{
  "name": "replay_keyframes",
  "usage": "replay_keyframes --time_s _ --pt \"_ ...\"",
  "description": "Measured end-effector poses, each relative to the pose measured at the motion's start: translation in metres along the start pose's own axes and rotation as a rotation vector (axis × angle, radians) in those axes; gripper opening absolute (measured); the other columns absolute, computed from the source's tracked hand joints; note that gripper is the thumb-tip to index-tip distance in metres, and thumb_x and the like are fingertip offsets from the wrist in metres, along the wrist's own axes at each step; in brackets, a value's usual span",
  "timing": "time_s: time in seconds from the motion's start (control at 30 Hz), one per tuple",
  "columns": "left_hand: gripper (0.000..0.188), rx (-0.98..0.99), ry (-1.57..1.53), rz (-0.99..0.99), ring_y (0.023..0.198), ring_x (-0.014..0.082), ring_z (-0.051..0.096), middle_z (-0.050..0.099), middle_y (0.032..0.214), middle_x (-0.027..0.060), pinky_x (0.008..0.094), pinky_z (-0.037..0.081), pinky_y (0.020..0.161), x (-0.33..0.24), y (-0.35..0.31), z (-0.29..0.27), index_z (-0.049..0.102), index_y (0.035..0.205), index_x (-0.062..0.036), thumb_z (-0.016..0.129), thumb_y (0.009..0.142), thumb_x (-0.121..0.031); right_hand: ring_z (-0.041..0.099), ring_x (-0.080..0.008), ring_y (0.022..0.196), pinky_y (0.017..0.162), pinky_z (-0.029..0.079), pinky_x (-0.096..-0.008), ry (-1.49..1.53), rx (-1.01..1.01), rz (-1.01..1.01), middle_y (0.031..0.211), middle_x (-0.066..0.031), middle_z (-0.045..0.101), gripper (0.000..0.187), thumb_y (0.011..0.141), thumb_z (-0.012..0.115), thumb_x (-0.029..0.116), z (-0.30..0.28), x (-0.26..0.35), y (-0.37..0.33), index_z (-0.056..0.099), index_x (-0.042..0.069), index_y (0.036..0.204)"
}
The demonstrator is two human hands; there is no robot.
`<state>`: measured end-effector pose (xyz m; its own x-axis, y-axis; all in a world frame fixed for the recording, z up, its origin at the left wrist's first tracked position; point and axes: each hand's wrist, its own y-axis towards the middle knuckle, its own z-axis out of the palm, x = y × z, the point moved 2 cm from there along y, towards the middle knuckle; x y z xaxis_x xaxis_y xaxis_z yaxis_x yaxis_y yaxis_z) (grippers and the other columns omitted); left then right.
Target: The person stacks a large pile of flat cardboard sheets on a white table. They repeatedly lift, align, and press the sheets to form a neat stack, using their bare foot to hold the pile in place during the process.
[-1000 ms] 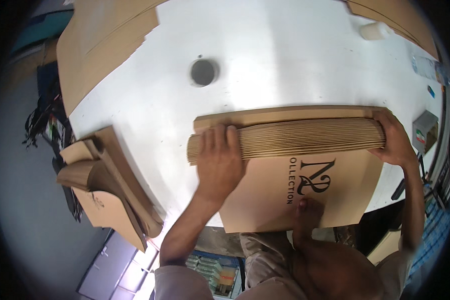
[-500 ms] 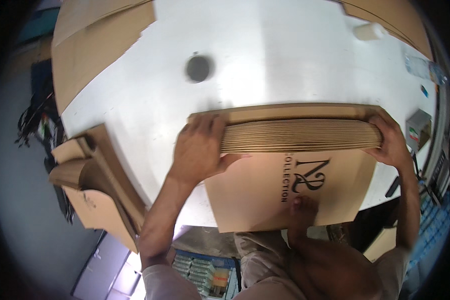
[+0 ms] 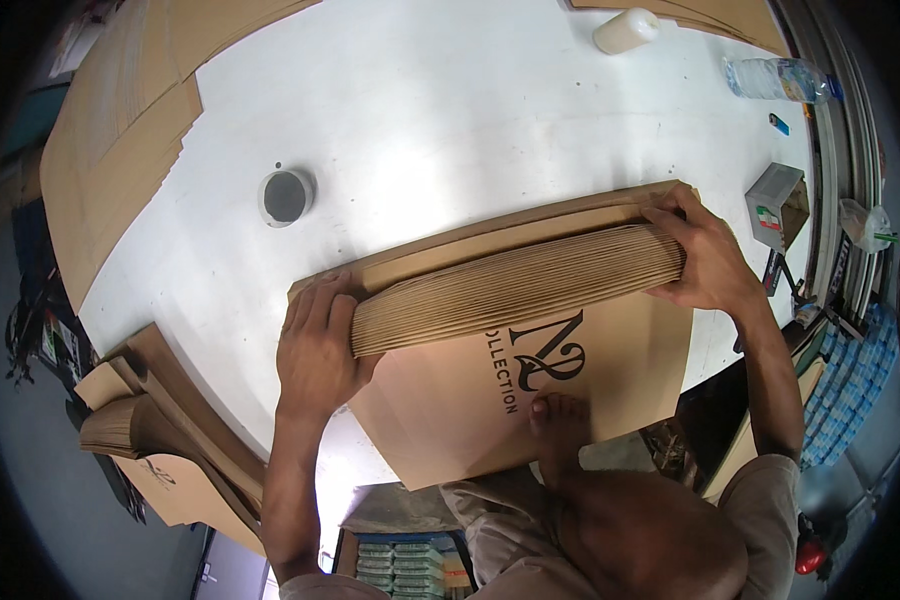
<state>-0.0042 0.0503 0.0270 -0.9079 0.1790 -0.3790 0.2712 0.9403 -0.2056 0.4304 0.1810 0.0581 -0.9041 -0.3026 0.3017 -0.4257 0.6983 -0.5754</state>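
Note:
A thick stack of folded brown paper bags [image 3: 515, 285] lies across the near part of a white table [image 3: 450, 120]. Its printed lower flap [image 3: 530, 385] hangs over the table's front edge. My left hand [image 3: 315, 350] clasps the stack's left end, fingers curled over the folded edges. At the right end my right hand [image 3: 705, 255] grips the stack in the same way. A bare foot [image 3: 560, 430] rests against the printed flap from below.
A round grey disc [image 3: 286, 196] lies on the table left of centre. Flat brown sheets [image 3: 110, 150] cover the far left; more folded bags [image 3: 140, 420] are piled at the near left. A white roll [image 3: 625, 30], plastic bottle [image 3: 780, 75] and small box [image 3: 775, 200] sit at right.
The view has tilted, so the stack now slants up to the right. My left hand slid from the top of the stack to its left end; my right hand kept its grip.

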Motion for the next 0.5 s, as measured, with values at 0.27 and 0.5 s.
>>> replay_keyframes --time_s 0.27,0.5 --pt "0.059 0.064 -0.063 -0.041 0.121 0.0431 0.064 0.067 0.128 0.0198 0.0524 0.053 0.105 -0.004 0.000 -0.008 0.066 0.118 -0.0012 0.093 0.078 -0.034 0.065 -0.0435 0.123 0.105 0.055 -0.0523 -0.091 -0.057 -0.161 0.137 -0.0196 0.062 0.091 0.061 0.096 0.035 -0.001 0.007 -0.006 0.061 0.007 0.141" --pt "0.082 0.230 -0.114 -0.095 0.124 0.0431 0.062 0.061 0.133 0.0203 0.0541 0.054 0.101 -0.028 0.027 -0.023 0.062 0.134 -0.0005 0.096 0.073 -0.043 0.065 -0.0452 0.122 0.102 0.055 -0.0541 0.042 -0.026 -0.212 0.133 -0.0202 0.063 0.075 0.065 0.095 0.035 0.002 0.030 0.016 0.063 0.006 0.127"
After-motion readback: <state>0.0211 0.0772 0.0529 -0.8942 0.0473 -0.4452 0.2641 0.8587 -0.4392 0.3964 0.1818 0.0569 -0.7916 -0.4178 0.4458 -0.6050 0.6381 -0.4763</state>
